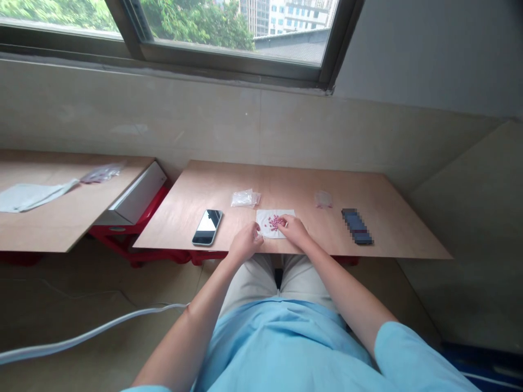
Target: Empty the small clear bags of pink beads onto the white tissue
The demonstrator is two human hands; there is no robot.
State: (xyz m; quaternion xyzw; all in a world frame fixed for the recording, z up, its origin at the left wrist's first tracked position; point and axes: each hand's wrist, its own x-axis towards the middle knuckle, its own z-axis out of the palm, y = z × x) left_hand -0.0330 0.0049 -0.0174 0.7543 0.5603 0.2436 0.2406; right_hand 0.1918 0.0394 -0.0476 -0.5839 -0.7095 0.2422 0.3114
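Note:
Several small pink beads (pixel 273 222) lie in a loose pile on a white sheet (pixel 289 214) near the table's front edge. My right hand (pixel 295 232) reaches in from the right, its fingertips pinched together at the edge of the pile; they hide what is between them. At the sheet's left side, my left hand (pixel 244 243) is closed on a small clear plastic bag (pixel 257 234), of which only a part shows past the fingers.
Behind the sheet lie a stack of clear bags (pixel 244 198) and another small bag (pixel 324 199). A phone (pixel 207 227) is at the left, a dark pixelated object (pixel 357 226) at the right. A second table (pixel 36 228) stands left; a white cable (pixel 93 331) crosses below.

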